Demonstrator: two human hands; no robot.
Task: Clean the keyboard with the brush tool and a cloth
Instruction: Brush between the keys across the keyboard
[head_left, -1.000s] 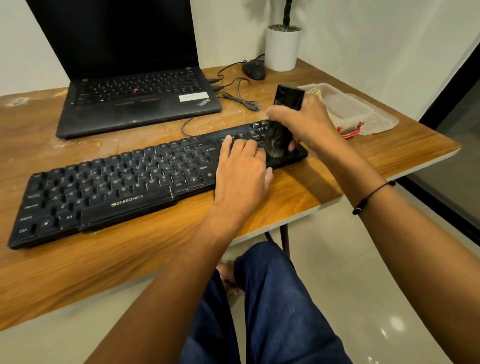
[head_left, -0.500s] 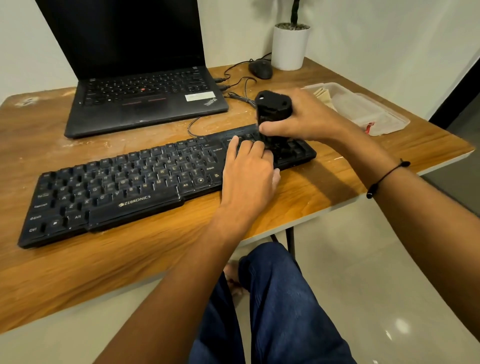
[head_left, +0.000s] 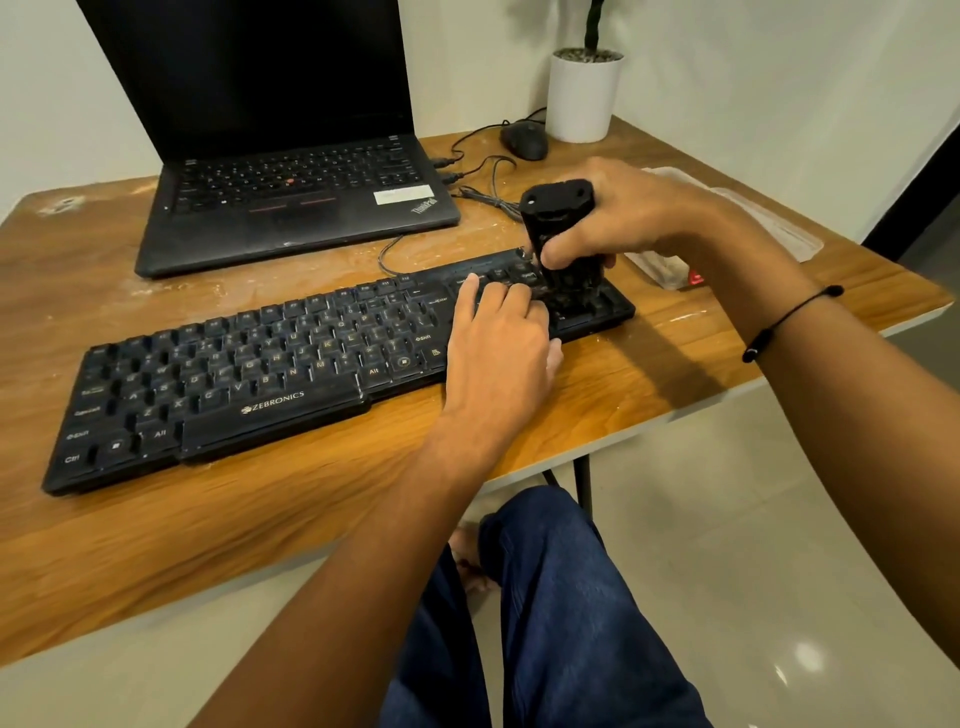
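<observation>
My right hand (head_left: 618, 213) grips the stiff, light brush tool (head_left: 558, 223) around its body; my left hand (head_left: 498, 343) presses flat on the keyboard (head_left: 260, 374), which I think slides easily.

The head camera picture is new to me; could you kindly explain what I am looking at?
No machine here: a camera worn on a person's head looks forward and down at their two bare hands. On the wooden table lies a black keyboard. The right hand grips a black brush tool, held upright with its bristles on the keys at the keyboard's right end. The left hand rests flat on the keys beside it. Behind stand a laptop, a mouse, a white plant pot and a clear plastic box.
</observation>
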